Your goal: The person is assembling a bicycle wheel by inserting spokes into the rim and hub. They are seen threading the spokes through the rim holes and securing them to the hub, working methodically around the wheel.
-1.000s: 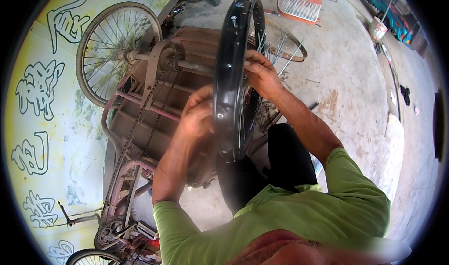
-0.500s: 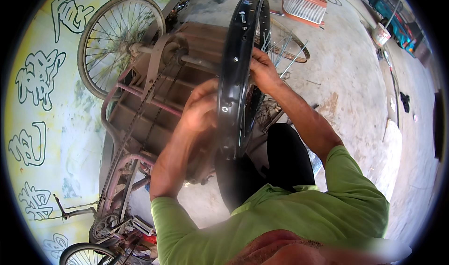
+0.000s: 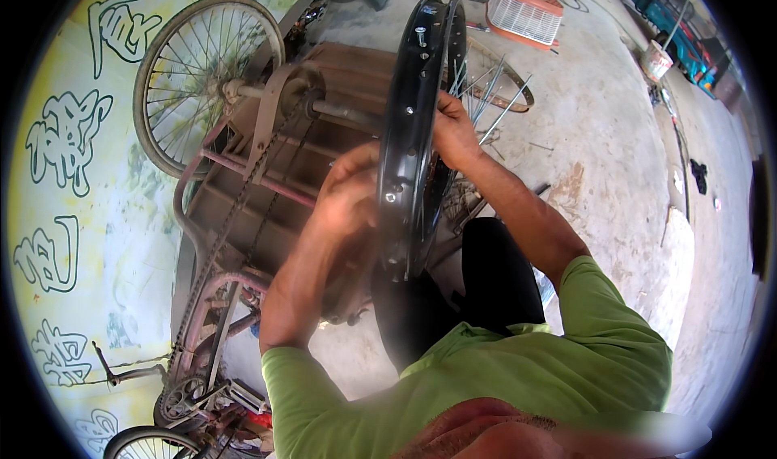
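Black wheel rim (image 3: 396, 151) is upright in front of me, between my hands, lower end by my black trousers (image 3: 502, 273). My left hand (image 3: 348, 188) is at its left side, blurred, fingers bent; can't tell if they grip anything. My right hand (image 3: 455, 131) is at the right side, fingers curled in, tips hidden, so can't tell what they pinch; thin spokes (image 3: 506, 109) stick out just beside. Rim should be fairly light, stiff, maybe slick on that glossy face; best hold is probably the edges, a hand each side. Spokes look springy, easy to bend. Containers: orange-and-white slatted basket (image 3: 524, 18) on the floor beyond, contents unclear; pale bucket (image 3: 656, 61) farther right, inside not readable.
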A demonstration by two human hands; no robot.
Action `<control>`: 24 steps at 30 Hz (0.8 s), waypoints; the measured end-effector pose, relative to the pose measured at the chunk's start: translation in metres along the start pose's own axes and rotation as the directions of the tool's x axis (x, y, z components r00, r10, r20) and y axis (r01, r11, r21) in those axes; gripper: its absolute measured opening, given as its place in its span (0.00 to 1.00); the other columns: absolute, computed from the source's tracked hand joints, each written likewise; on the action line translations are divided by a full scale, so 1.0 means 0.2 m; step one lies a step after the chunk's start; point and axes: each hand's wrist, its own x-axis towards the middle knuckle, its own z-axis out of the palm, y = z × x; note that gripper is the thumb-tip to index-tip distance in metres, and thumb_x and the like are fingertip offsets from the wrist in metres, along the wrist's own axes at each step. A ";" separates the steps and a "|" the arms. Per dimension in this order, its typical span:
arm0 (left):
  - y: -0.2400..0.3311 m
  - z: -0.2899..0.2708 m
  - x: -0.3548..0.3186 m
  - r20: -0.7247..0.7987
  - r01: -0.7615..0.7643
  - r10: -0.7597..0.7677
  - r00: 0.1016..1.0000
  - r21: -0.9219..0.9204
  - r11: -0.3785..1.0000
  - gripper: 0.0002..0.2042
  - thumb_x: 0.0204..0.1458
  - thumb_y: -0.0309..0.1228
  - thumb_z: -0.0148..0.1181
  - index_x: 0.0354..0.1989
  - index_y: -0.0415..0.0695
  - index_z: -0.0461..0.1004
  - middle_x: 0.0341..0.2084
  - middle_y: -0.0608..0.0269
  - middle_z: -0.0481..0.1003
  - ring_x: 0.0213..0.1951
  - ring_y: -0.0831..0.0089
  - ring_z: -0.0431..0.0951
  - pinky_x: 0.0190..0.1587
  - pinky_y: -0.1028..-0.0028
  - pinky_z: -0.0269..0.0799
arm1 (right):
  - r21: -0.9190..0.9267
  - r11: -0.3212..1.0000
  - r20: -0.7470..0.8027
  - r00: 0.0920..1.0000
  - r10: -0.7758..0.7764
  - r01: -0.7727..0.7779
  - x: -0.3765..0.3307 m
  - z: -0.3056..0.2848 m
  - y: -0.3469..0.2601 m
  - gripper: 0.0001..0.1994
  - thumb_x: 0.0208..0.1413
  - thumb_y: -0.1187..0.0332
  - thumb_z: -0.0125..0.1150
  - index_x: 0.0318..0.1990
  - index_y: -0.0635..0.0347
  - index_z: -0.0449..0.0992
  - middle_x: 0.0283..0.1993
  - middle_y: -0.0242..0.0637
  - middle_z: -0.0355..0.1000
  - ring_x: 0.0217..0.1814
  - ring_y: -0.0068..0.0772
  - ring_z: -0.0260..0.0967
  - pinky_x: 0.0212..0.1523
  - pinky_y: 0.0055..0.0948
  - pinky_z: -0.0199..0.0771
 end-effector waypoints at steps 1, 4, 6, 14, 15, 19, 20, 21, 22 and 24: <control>0.00 0.00 0.00 -0.009 0.006 -0.006 1.000 0.013 1.000 0.15 0.54 0.26 0.53 0.49 0.33 0.72 0.33 0.52 0.78 0.20 0.78 0.76 0.15 0.84 0.67 | 0.004 1.000 -0.002 1.000 -0.001 0.001 0.00 0.00 0.00 0.07 0.63 0.69 0.54 0.44 0.59 0.77 0.29 0.22 0.70 0.26 0.12 0.61 0.26 0.15 0.57; -0.01 0.01 0.00 -0.022 -0.025 0.025 0.999 0.010 1.000 0.15 0.54 0.26 0.52 0.49 0.33 0.72 0.33 0.52 0.78 0.20 0.78 0.76 0.15 0.84 0.67 | 0.006 1.000 -0.006 1.000 -0.011 0.011 0.00 0.01 0.00 0.08 0.63 0.69 0.54 0.45 0.59 0.77 0.29 0.22 0.71 0.26 0.12 0.61 0.26 0.15 0.57; 0.00 0.00 0.00 -0.001 -0.008 0.008 1.000 -0.009 1.000 0.15 0.54 0.26 0.52 0.49 0.33 0.72 0.34 0.52 0.79 0.21 0.77 0.77 0.16 0.85 0.68 | -0.001 1.000 -0.013 1.000 -0.021 0.021 0.00 0.02 0.00 0.08 0.63 0.70 0.54 0.45 0.59 0.77 0.30 0.23 0.71 0.26 0.12 0.61 0.26 0.15 0.58; 0.00 -0.01 -0.01 0.041 0.019 -0.016 0.999 -0.072 0.997 0.16 0.53 0.26 0.54 0.50 0.33 0.72 0.35 0.52 0.78 0.30 0.73 0.80 0.28 0.80 0.77 | -0.011 1.000 -0.024 0.999 -0.021 0.021 -0.01 0.02 0.00 0.08 0.63 0.70 0.54 0.45 0.60 0.77 0.29 0.23 0.71 0.25 0.12 0.61 0.25 0.15 0.58; -0.02 -0.02 0.00 0.030 0.007 -0.006 1.000 -0.059 0.998 0.17 0.52 0.26 0.54 0.50 0.33 0.72 0.36 0.52 0.78 0.31 0.73 0.81 0.30 0.79 0.77 | -0.007 1.000 -0.021 1.000 -0.022 0.022 0.00 0.02 0.00 0.08 0.63 0.70 0.53 0.45 0.60 0.77 0.29 0.23 0.71 0.25 0.12 0.61 0.25 0.15 0.57; -0.02 -0.02 0.00 0.050 -0.003 0.008 0.999 -0.089 0.996 0.17 0.51 0.25 0.54 0.50 0.33 0.72 0.37 0.52 0.78 0.33 0.71 0.81 0.35 0.75 0.79 | -0.004 1.000 -0.017 0.999 -0.029 0.029 0.00 0.02 0.00 0.08 0.63 0.70 0.53 0.43 0.60 0.77 0.28 0.22 0.70 0.25 0.11 0.61 0.25 0.15 0.57; -0.02 -0.03 0.00 0.043 0.001 0.003 0.999 -0.078 0.997 0.17 0.51 0.25 0.54 0.50 0.33 0.72 0.37 0.52 0.78 0.34 0.70 0.81 0.36 0.75 0.79 | -0.004 1.000 -0.017 0.999 -0.031 0.030 0.00 0.02 0.00 0.07 0.63 0.70 0.53 0.43 0.60 0.77 0.28 0.22 0.70 0.25 0.11 0.61 0.25 0.15 0.57; -0.02 -0.03 0.00 0.036 0.004 -0.002 0.999 -0.068 0.998 0.17 0.51 0.25 0.54 0.50 0.33 0.72 0.37 0.53 0.78 0.34 0.70 0.81 0.36 0.75 0.79 | -0.008 1.000 -0.021 0.999 -0.028 0.028 0.00 0.02 0.01 0.08 0.63 0.70 0.53 0.43 0.60 0.77 0.28 0.22 0.69 0.25 0.11 0.61 0.25 0.15 0.57; -0.02 -0.04 0.00 0.029 0.007 -0.005 1.000 -0.057 0.998 0.16 0.51 0.24 0.54 0.49 0.33 0.72 0.37 0.53 0.78 0.34 0.70 0.81 0.37 0.74 0.79 | -0.011 1.000 -0.024 0.999 -0.027 0.026 0.00 0.02 0.01 0.08 0.63 0.70 0.53 0.43 0.59 0.77 0.27 0.22 0.69 0.25 0.12 0.61 0.25 0.15 0.57; -0.01 -0.04 0.00 0.017 0.012 -0.011 1.000 -0.049 0.999 0.16 0.51 0.24 0.53 0.49 0.33 0.72 0.38 0.53 0.78 0.36 0.70 0.80 0.39 0.73 0.79 | -0.024 0.999 -0.038 0.999 -0.023 0.022 0.00 0.02 0.01 0.08 0.62 0.69 0.54 0.43 0.59 0.77 0.27 0.22 0.69 0.25 0.12 0.61 0.24 0.15 0.57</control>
